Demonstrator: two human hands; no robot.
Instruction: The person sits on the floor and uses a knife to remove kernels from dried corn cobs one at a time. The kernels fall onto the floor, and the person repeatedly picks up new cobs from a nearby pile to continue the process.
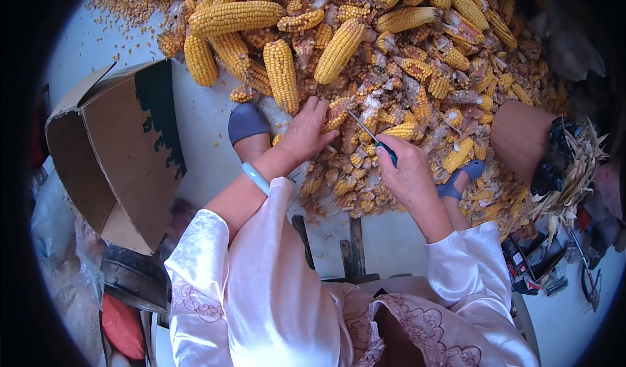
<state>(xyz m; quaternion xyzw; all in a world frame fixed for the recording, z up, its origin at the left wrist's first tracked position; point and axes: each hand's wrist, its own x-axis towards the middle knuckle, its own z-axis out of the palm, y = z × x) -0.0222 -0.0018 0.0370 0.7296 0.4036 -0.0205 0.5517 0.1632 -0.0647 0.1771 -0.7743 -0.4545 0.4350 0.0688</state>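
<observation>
A large heap of yellow corn cobs (337,51), some whole and some broken or partly stripped, lies on the floor before me. My left hand (308,127), with a pale bangle (255,178) on the wrist, reaches into the near side of the heap, its fingers at a partly stripped cob (337,114). Whether the fingers grip that cob cannot be told. My right hand (405,166) is closed around the teal handle of a screwdriver-like tool (363,125). The tool's thin metal shaft points up and left over the broken cobs, its tip just right of my left hand.
An open cardboard box (127,157) stands at the left, near loose kernels (122,5). A brown container (523,142) with dry husks (577,166) is at the right. My feet in blue shoes (247,121) flank the near heap. Below the box lies a dark round object (134,274).
</observation>
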